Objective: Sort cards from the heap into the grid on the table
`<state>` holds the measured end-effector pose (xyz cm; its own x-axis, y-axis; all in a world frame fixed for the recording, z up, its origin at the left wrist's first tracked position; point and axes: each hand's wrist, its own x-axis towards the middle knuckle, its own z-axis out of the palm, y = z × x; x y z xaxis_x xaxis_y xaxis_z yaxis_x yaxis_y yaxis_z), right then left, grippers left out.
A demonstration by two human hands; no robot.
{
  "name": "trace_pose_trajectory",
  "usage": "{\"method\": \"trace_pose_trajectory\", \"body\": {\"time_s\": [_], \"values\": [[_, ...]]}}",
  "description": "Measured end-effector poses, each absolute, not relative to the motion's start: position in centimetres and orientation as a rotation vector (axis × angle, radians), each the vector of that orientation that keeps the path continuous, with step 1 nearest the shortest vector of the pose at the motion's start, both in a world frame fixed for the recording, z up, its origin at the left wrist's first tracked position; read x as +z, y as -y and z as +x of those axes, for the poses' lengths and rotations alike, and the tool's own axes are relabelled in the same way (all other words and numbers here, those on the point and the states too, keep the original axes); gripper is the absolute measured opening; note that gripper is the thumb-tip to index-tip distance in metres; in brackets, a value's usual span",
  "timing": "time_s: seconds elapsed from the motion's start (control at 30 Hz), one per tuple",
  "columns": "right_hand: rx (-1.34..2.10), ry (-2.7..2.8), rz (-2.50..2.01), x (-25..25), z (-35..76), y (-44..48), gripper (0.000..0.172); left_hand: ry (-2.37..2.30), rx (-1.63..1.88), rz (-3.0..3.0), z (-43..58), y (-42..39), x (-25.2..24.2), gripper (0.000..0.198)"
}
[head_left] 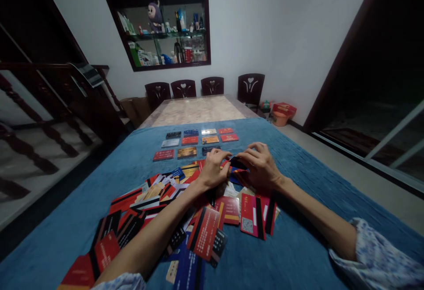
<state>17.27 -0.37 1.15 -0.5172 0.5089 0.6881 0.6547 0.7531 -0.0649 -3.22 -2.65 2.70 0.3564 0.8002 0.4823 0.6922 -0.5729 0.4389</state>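
A dark card [237, 163] is held between my two hands, above the far right part of a heap of loose cards. My left hand [213, 168] pinches its left end, fingers closed. The fingers of my right hand [261, 164] are closed on its right side. Red, black, blue and yellow cards [203, 232] lie overlapping under and in front of my forearms. Beyond the hands, small stacks or single cards sit in rows, among them a gold card [187, 152], an orange card [210, 140] and a red card [163, 154].
A blue cloth [298, 201] covers the near part of the table, with the bare marble top [198, 109] beyond. Dark chairs [251, 88] stand at the far end. A wall shelf [165, 34] holds bottles and a plush toy. A stair railing is at the left.
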Motion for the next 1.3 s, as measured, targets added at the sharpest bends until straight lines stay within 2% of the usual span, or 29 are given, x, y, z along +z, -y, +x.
{"method": "trace_pose_trajectory", "body": {"time_s": [0.27,0.63,0.93,1.3], "values": [[-0.290,2.256,-0.843,0.8,16.4,0.3,0.028,-1.390,0.956,2.467,-3.4,2.1,1.8,0.014],[-0.325,2.305,-0.909,-0.9,17.5,-0.1,0.026,-1.510,0.808,2.492,-3.9,2.3,2.1,0.034],[-0.367,2.363,-1.025,-1.3,17.9,0.2,0.037,-1.578,0.695,2.534,-4.1,1.9,1.3,0.037],[-0.369,2.375,-1.006,-1.2,17.8,0.0,0.037,-1.629,0.656,2.522,-3.9,2.2,1.8,0.039]]}}
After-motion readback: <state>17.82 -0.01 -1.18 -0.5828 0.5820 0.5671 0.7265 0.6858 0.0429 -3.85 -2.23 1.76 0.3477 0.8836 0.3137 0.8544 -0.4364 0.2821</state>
